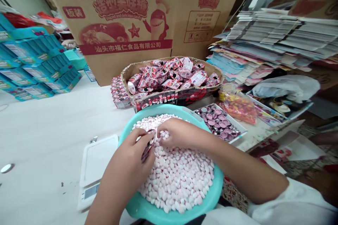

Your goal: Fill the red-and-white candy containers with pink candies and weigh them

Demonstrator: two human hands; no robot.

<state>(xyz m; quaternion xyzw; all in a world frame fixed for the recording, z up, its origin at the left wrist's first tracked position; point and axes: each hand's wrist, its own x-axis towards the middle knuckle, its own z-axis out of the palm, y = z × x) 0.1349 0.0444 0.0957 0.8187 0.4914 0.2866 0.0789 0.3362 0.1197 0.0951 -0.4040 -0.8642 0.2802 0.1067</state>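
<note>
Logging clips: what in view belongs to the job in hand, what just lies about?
Likely job: round turquoise plastic basin; small oval whitish candies; small pinkish container in left hand; round pink-and-silver caps.

Apparently lying about: stacked blue rectangular cartons; white translucent plastic bag.

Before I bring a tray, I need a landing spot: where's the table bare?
Between the blue boxes and the scale, the tabletop is bare, save a silver disc and dark specks. Crowded: beyond the basin, around the open carton and white tray.
</note>
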